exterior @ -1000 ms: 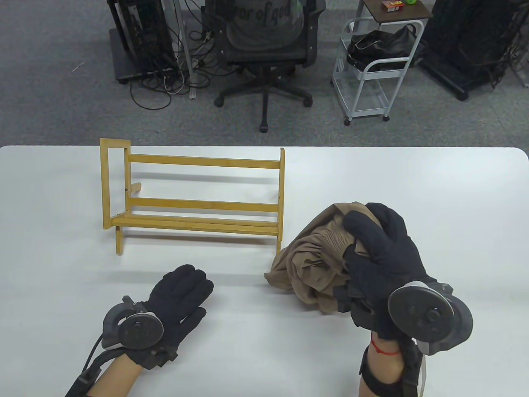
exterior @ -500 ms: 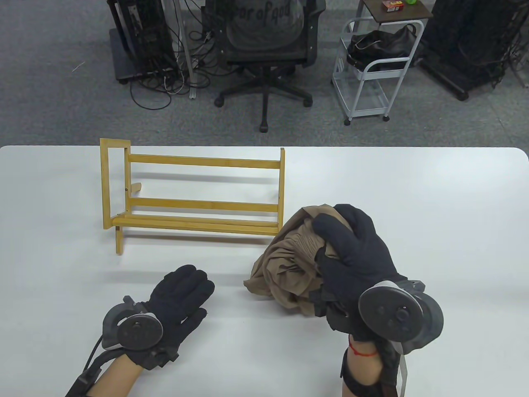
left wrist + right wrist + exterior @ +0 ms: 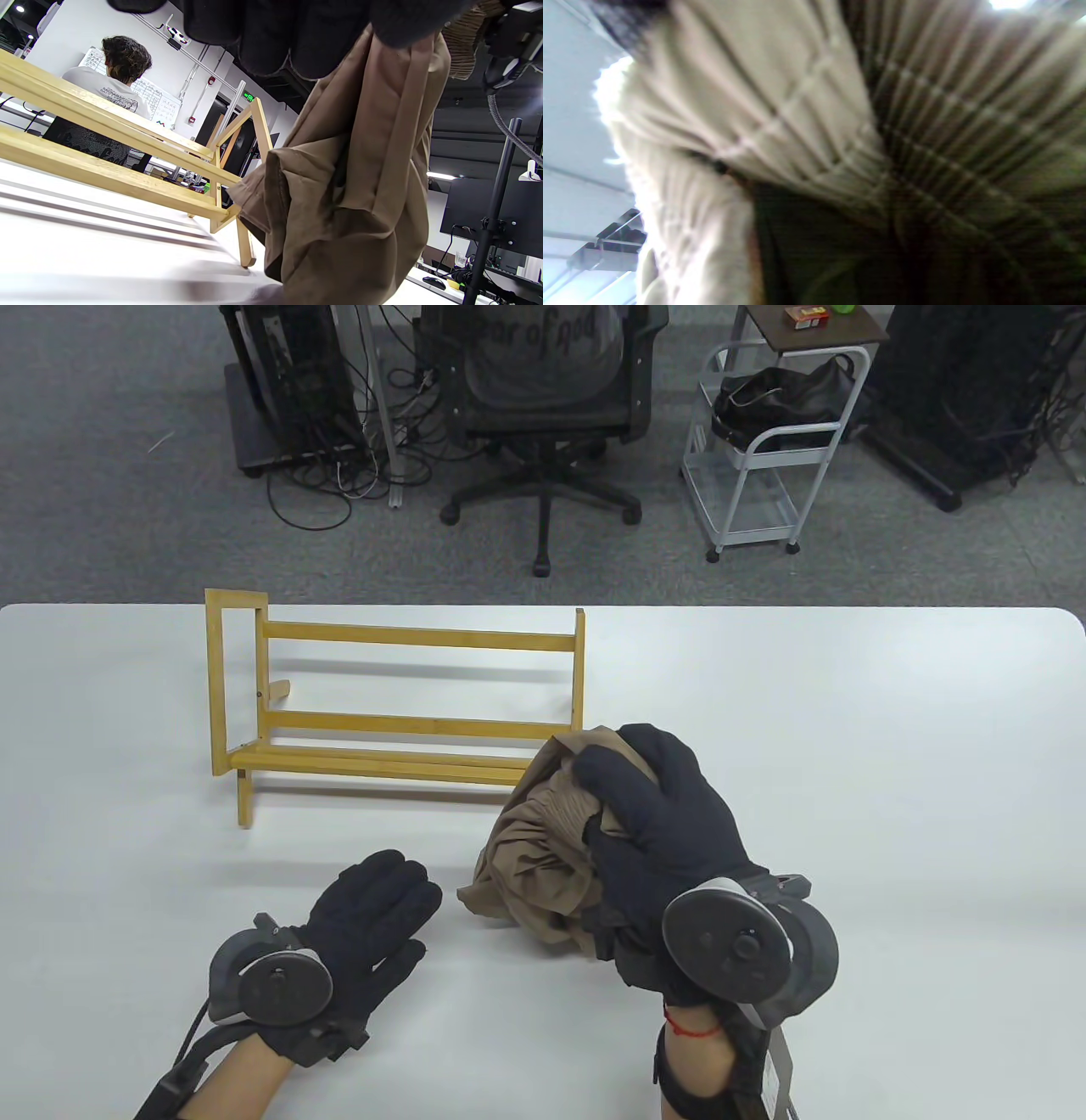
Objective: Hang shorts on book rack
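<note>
Nearest the left edge of the white tabletop (image 3: 848,712), the book rack (image 3: 399,712) stands upright on its wooden legs, its slats running left to right, toward the far side of the tabletop. In front of it, close to the near edge, the left hand (image 3: 356,929) lies palm down and flat, fingers (image 3: 390,878) stretched out toward the rack, its grip spread apart and holding nothing. Its tracker sits on the back of the hand.

Further right, about midway along the near half, the tan shorts (image 3: 534,848) hang bunched in a loose wad, lifted off the tabletop, overlapping the rack's right end in the table view and just beside the left hand's fingertips. The left wrist view shows the shorts (image 3: 352,199) drooping in folds in front of the rack's (image 3: 127,169) right end post. The right hand (image 3: 670,848) has its grip clamped on the upper part of the cloth, fingers curled around the gathered waistband. The right wrist view is filled with blurred ribbed fabric of the shorts (image 3: 840,148), pressed close to the lens.
</note>
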`<move>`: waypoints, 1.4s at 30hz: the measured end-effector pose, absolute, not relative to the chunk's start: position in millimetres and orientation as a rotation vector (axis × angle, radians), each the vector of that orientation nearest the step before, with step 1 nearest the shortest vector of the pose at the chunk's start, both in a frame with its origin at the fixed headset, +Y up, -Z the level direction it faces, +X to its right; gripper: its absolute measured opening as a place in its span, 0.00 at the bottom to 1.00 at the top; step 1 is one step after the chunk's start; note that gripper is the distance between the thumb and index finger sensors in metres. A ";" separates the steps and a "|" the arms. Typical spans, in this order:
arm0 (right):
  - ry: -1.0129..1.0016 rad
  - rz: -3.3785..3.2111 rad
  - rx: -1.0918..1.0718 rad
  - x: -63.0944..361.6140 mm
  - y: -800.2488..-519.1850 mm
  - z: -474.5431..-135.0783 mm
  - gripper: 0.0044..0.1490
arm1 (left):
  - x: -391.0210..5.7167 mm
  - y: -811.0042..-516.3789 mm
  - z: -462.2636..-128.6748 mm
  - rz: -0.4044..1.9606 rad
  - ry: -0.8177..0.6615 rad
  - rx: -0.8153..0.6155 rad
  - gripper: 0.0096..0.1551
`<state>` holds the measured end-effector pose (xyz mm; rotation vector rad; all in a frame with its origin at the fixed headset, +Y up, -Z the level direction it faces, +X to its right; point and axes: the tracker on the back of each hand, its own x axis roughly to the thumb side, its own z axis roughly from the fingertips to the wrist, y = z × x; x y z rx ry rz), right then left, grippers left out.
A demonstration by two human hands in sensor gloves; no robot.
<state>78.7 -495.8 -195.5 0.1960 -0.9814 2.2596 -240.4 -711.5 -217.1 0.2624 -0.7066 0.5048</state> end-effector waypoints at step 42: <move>-0.808 2.162 0.387 61.1 -510.4 -188.8 0.23 | -159.8 -620.2 -259.9 0.746 -0.798 0.297 0.78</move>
